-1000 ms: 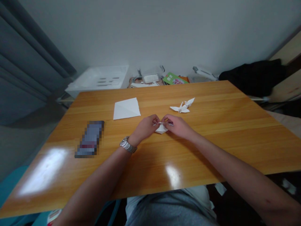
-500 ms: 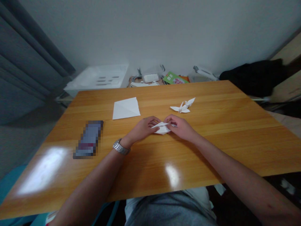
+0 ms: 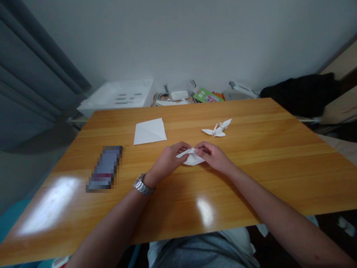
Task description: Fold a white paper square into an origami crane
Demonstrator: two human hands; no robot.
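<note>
Behind the table (image 3: 264, 160) sits a white tray (image 3: 119, 96), contents unclear. Mid-table, the left hand (image 3: 167, 162) and right hand (image 3: 214, 157) both pinch a part-folded paper (image 3: 192, 160); a paper crane (image 3: 217, 130) lies beyond, with a flat sheet (image 3: 150, 131) and a blurred block (image 3: 105, 168) to the left

Two hands (image 3: 167, 160) (image 3: 214, 156), one half-folded paper (image 3: 192, 159), one paper crane (image 3: 217, 129), one flat sheet (image 3: 149, 131)

hands (image 3: 192, 158) pinching folded paper (image 3: 192, 158), wooden table (image 3: 251, 171)
</note>
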